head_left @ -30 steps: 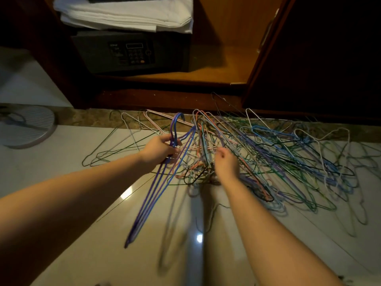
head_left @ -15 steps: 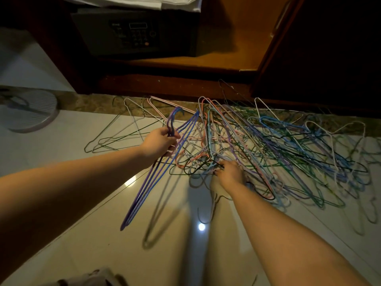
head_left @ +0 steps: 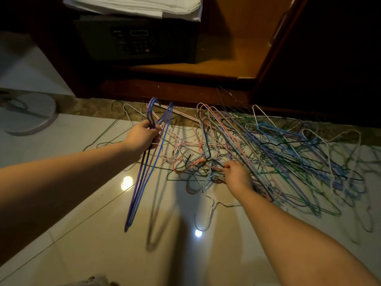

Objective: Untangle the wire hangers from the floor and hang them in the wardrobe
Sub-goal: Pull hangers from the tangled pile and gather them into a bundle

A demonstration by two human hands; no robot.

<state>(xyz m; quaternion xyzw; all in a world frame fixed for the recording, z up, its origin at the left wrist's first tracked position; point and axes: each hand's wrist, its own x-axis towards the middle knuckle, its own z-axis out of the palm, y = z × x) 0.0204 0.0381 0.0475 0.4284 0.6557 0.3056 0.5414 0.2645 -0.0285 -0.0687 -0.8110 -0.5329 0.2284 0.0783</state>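
A tangled pile of coloured wire hangers (head_left: 278,153) lies on the glossy tiled floor in front of the open wardrobe (head_left: 226,67). My left hand (head_left: 142,137) grips a few purple and blue hangers (head_left: 142,178) just below their hooks; they hang down clear of the pile, their tips near the floor. My right hand (head_left: 237,176) reaches into the near left edge of the pile and pinches a wire there among pink, orange and black hangers. Which wire it holds is hard to tell.
A dark safe (head_left: 136,40) with a keypad sits on the wardrobe floor under folded white linen (head_left: 134,5). The dark wardrobe door (head_left: 319,48) stands open at the right. A round fan base (head_left: 26,114) stands at the left. A few thin hangers (head_left: 115,133) lie left of the pile.
My left hand has lifted the purple and blue hangers slightly up and away from the pile. My right hand has dropped lower into the pile's near edge and taken hold of a wire.
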